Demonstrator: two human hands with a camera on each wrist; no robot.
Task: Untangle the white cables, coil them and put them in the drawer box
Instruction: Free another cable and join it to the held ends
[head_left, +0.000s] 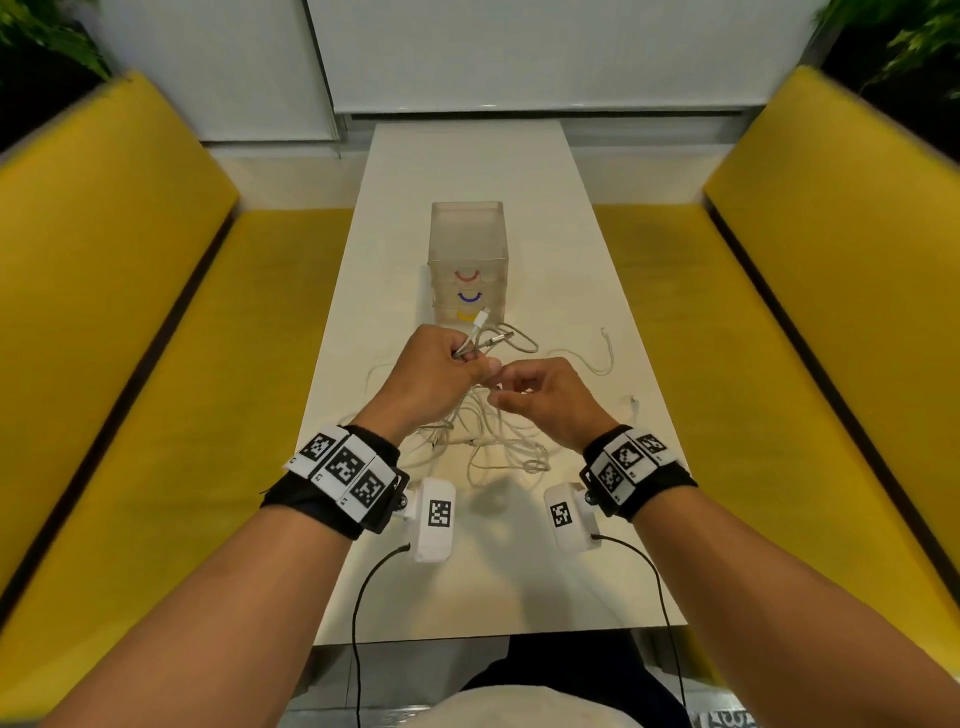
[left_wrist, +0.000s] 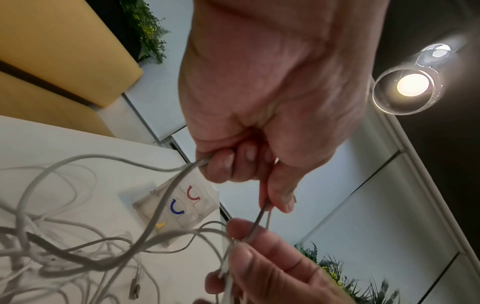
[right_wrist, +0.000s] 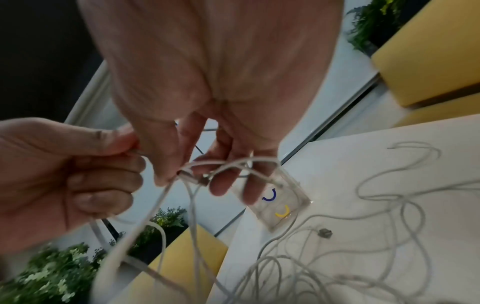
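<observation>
Your left hand (head_left: 434, 366) grips several white cables (head_left: 488, 441) in curled fingers; your right hand (head_left: 545, 397) pinches one strand above the worktop (head_left: 467, 166), before the drawer box (head_left: 467, 254).

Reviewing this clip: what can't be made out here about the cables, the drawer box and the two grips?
- Number of white cables: head view, strands overlap and the hands cover part of the tangle.
- Drawer box contents: frosted walls, all views.
- Right hand: which strand its fingers pinch is lost to motion blur, right wrist view.
- Left hand: strands inside its fist are hidden, left wrist view.
</observation>
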